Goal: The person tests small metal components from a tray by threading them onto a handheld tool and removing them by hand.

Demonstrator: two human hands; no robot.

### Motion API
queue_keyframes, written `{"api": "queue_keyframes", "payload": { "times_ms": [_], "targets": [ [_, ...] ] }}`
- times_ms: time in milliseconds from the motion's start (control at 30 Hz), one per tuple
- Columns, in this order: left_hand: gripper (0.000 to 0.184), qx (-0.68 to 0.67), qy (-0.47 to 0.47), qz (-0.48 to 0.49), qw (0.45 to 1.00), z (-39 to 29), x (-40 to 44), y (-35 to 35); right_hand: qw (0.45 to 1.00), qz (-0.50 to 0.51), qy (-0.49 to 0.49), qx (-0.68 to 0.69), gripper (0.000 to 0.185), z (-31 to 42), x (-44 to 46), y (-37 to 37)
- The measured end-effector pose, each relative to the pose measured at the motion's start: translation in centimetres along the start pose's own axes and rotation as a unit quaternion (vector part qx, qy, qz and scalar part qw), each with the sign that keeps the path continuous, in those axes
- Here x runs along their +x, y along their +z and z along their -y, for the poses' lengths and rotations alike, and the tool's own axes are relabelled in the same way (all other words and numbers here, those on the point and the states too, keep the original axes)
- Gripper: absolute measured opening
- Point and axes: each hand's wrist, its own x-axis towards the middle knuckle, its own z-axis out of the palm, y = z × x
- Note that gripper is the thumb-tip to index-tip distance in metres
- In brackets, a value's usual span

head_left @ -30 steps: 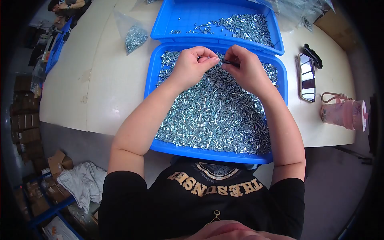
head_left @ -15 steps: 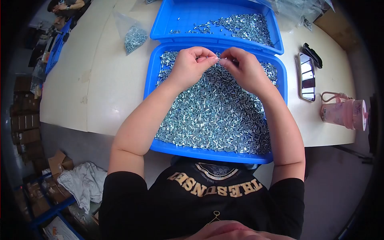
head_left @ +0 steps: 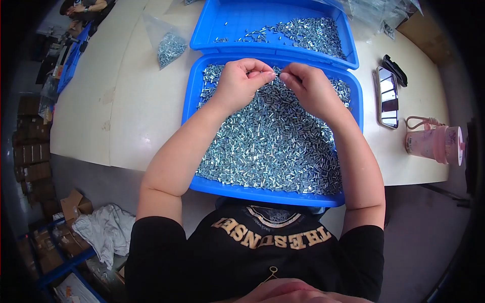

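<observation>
A blue tray (head_left: pixel 262 196) full of small shiny metal pieces (head_left: pixel 268 146) lies in front of me. Over its far part, my left hand (head_left: pixel 244 83) is pinched, its fingertips on something too small to make out. Close to its right, my right hand (head_left: pixel 310 88) is also closed in a pinch, with a tiny dark bit at the fingertips that I cannot name. The fingertips of the two hands nearly meet. Behind stands a second blue tray (head_left: pixel 242 17), with more metal pieces (head_left: pixel 318 35) mostly at its right side.
On the left of the table (head_left: pixel 86 116) lies a clear bag of metal pieces (head_left: pixel 172 48). To the right are a phone (head_left: pixel 388 98), a black case (head_left: pixel 395 70) and a pink cup (head_left: pixel 434 144). Plastic bags (head_left: pixel 374 17) lie at the back right. Another person (head_left: pixel 83 7) is at the far left.
The dark, slim object seen earlier at my right fingertips is now mostly hidden. My right hand has shifted very slightly, while my left hand has stayed in place.
</observation>
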Motion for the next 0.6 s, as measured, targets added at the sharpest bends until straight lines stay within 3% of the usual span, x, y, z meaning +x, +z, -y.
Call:
{"api": "queue_keyframes", "payload": {
  "times_ms": [100, 200, 267, 400, 467, 600],
  "targets": [
    [0.011, 0.008, -0.015, 0.0, 1.0, -0.24, -0.08, -0.03, 0.998, 0.028, 0.022, -0.046, 0.018, 0.04, 0.02, 0.05],
    [0.011, 0.041, -0.007, 0.006, 0.999, -0.45, -0.1, -0.1, 0.999, -0.041, -0.021, 0.021, 0.018, 0.25, -0.1, 0.25],
    [0.011, 0.029, -0.005, 0.003, 1.0, -0.17, -0.1, -0.04, 1.0, 0.015, 0.007, -0.007, 0.019, 0.24, -0.07, -0.08],
    [0.011, 0.023, -0.003, -0.004, 1.0, -0.46, -0.16, 0.04, 0.999, 0.035, 0.032, -0.026, 0.02, -0.05, -0.06, 0.17],
    [0.01, 0.037, -0.003, 0.0, 0.999, -0.48, -0.17, -0.01, 0.999, 0.006, -0.038, 0.016, 0.02, -0.14, -0.1, 0.29],
    [0.01, 0.067, -0.004, 0.017, 0.998, -0.85, -0.43, 0.14, 0.998, 0.027, -0.032, -0.044, 0.02, 0.15, -0.18, 0.0]
  ]
}}
